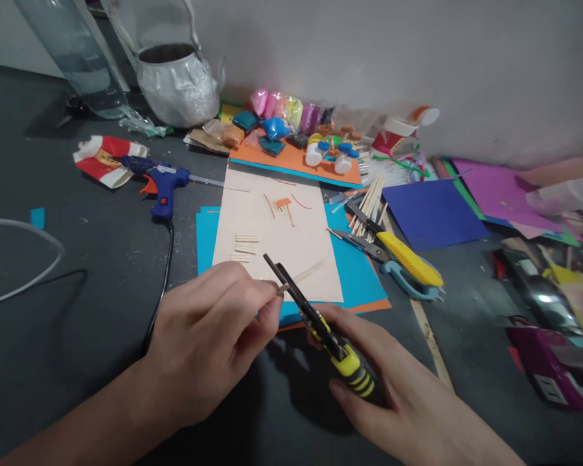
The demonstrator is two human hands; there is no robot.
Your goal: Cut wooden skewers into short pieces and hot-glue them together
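My left hand [218, 336] is closed, pinching a thin wooden stick [311, 268] near one end. The stick runs out to the right, its far part blurred. In my right hand [383, 375] is a pair of hand shears [328, 336] with yellow-and-black handles and long dark jaws. The jaws are around the stick, close to my left fingertips. Beyond my hands, short cut stick pieces [246, 248] lie in small groups on a pale sheet of paper [301, 246]. An orange scrap [284, 202] and thin red-orange strips are farther back on that sheet.
A blue glue gun [164, 194] with its cord lies left. Behind are a metal kettle [179, 94], bottle [85, 71] and bagged colored clay [276, 126]. To the right are a yellow utility knife [408, 259], blue-handled scissors [403, 278], more sticks [369, 204] and a purple stapler [548, 369].
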